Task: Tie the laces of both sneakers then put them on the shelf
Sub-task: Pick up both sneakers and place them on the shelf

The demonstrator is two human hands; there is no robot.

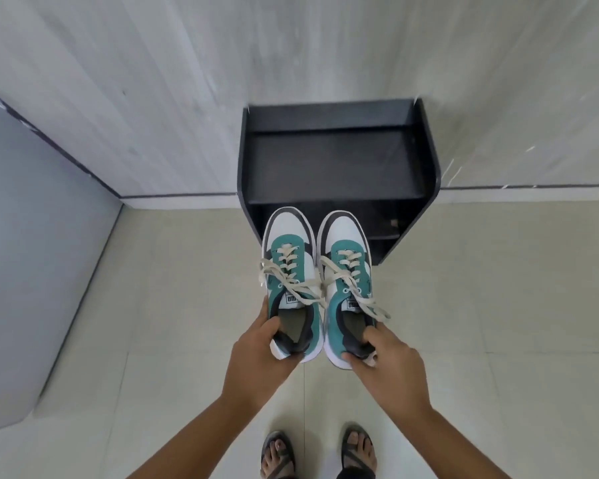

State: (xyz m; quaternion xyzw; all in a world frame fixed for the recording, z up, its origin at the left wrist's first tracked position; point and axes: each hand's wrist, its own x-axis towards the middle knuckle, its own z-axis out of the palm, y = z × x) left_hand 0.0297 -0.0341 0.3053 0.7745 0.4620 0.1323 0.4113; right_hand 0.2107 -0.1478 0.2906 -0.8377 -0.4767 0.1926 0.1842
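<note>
Both hands, left hand [260, 354] and right hand [389, 366], gripped tied sneakers, left sneaker [288, 271] and right sneaker [347, 267], by their heels, not yet on the black shelf [336, 160].

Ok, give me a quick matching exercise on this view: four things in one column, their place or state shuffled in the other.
Things:
1. left teal-and-white sneaker
2. right teal-and-white sneaker
3. black wooden shelf
4. dark strap sandals

States:
A. against the wall, boards bare
B. heel gripped by right hand
C. worn on the feet
D. heel gripped by left hand

Pairs: 1-D, 2-B, 3-A, 4-C
</note>
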